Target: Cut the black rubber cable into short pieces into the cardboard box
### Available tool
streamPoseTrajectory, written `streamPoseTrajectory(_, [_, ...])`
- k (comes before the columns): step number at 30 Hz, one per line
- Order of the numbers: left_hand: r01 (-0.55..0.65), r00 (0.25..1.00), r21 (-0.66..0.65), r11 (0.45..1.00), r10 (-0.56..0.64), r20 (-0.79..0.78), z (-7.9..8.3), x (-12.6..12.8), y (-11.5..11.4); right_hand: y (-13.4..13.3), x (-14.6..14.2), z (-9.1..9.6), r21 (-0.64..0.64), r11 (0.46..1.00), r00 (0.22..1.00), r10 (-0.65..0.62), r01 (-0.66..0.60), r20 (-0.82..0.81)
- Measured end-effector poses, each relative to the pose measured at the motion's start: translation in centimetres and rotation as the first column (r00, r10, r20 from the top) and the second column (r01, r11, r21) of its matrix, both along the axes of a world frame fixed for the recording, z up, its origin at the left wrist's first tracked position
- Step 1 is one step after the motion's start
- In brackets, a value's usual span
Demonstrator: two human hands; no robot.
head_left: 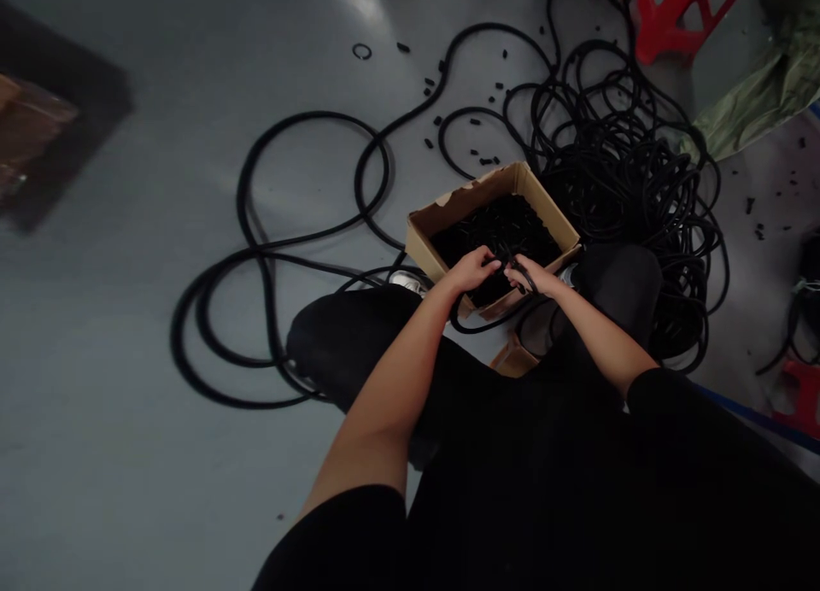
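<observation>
My left hand [472,269] and my right hand [533,277] meet over the near edge of an open cardboard box [428,242] full of short black pieces [496,224]. Both hands are closed around a length of black hose [301,241] that runs between them. The right hand also seems to grip a small dark tool, but I cannot make it out. The hose loops down under my hands and trails off left across the grey floor. My knees in black trousers frame the box.
A big tangle of coiled black hose [634,181] lies right of the box. Small cut black bits [480,155] are scattered on the floor behind it. A red plastic stool [672,14] and a green bag [762,96] stand top right; a brown object [32,130] lies far left.
</observation>
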State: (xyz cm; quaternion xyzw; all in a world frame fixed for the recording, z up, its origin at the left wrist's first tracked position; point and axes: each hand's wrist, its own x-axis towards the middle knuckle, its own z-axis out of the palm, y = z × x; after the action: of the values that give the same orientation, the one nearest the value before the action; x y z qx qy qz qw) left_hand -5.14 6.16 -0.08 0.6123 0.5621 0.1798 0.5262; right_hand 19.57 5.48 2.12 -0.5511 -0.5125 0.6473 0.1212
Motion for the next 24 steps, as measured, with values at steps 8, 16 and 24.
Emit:
streamPoseTrajectory(8, [0.023, 0.999, 0.071, 0.997, -0.021, -0.029, -0.5, -0.4, 0.0, 0.2, 0.1, 0.3, 0.098, 0.993, 0.997, 0.07, -0.072, 0.032])
streamPoseTrajectory(16, [-0.016, 0.996, 0.065, 0.998, 0.021, -0.081, -0.3, -0.3, -0.1, 0.0, -0.4, 2.1, 0.09, 0.993, 0.987, 0.059, -0.073, 0.149])
streamPoseTrajectory(24, [0.089, 0.996, 0.033, 0.995, -0.088, -0.031, 0.4, -0.5, -0.1, 0.1, -0.6, 3.4, 0.096, 0.991, 0.989, 0.084, -0.096, 0.121])
